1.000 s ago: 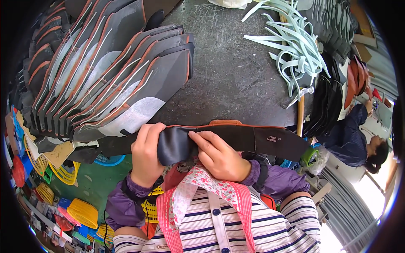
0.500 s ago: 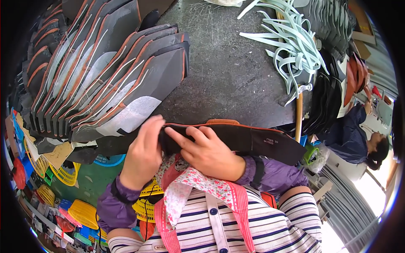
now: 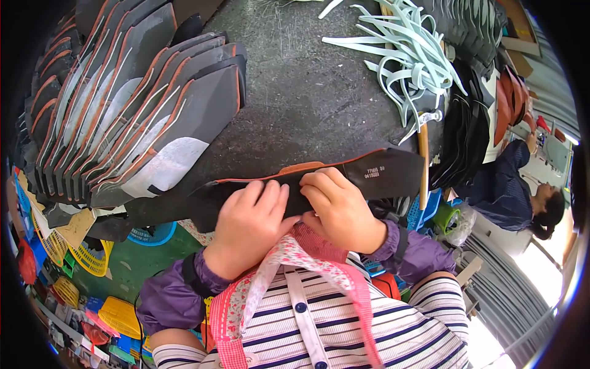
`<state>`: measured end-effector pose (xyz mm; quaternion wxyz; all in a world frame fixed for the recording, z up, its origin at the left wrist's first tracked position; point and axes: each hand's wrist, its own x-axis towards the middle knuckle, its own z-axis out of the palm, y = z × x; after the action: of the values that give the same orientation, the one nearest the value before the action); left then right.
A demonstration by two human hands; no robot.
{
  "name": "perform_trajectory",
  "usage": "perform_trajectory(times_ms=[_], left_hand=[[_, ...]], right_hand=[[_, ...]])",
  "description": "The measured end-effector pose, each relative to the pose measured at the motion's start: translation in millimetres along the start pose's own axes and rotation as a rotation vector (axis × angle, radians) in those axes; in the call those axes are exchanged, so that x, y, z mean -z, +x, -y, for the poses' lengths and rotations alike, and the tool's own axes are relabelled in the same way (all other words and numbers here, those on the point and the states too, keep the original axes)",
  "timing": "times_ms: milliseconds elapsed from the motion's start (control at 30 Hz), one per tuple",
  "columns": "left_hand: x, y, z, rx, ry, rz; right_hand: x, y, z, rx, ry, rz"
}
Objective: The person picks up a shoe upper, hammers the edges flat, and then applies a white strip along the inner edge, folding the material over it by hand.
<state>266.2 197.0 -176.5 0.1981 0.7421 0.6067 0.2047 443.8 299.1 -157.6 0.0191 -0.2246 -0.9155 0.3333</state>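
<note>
Both hands (image 3: pixel 295 215) cover the black piece's (image 3: pixel 381 175) middle.

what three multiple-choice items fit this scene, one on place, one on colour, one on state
1. Where is the pile of strips?
A. far right of the table
B. on the floor
C. in a basket

2. What colour edges the dark piece?
A. blue
B. orange
C. white

3. How do the hands meet the dark piece?
A. both press on it
B. only one touches it
C. neither touches it

Key: 1 A, the strips lie on the table top at far right. 2 B, an orange line runs along its rim. 3 A, left hand and right hand both lie on it.
</note>
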Motion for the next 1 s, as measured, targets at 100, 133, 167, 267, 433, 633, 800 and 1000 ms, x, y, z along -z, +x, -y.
perform_trajectory(times_ms=[100, 133, 167, 267, 433, 633, 800, 1000], left_hand=[[-14, 9, 1, -0.032, -0.063, 0.001], [-16, 11, 1, -0.046, -0.095, 0.001], [-16, 10, 1, -0.045, -0.093, 0.004], [-8, 12, -2, 0.119, -0.32, 0.02], [-4, 20, -5, -0.054, -0.29, 0.047], [-38, 5, -11, -0.313, 0.235, -0.149], [-25, 14, -17, -0.247, 0.102, -0.049], [13, 51, -35, -0.438, 0.051, -0.26]], right_hand=[[8, -2, -12, 0.051, 0.056, 0.03], [9, -3, -15, 0.078, 0.084, 0.046], [11, -3, -16, 0.078, 0.087, 0.045], [16, -6, -20, 0.168, 0.089, 0.106], [9, -13, -29, 0.199, 0.016, 0.07], [-6, -25, -36, 0.328, -0.08, -0.093], [-9, -37, -41, 0.39, -0.224, -0.263], [46, -60, -56, 0.23, -0.251, -0.5]])
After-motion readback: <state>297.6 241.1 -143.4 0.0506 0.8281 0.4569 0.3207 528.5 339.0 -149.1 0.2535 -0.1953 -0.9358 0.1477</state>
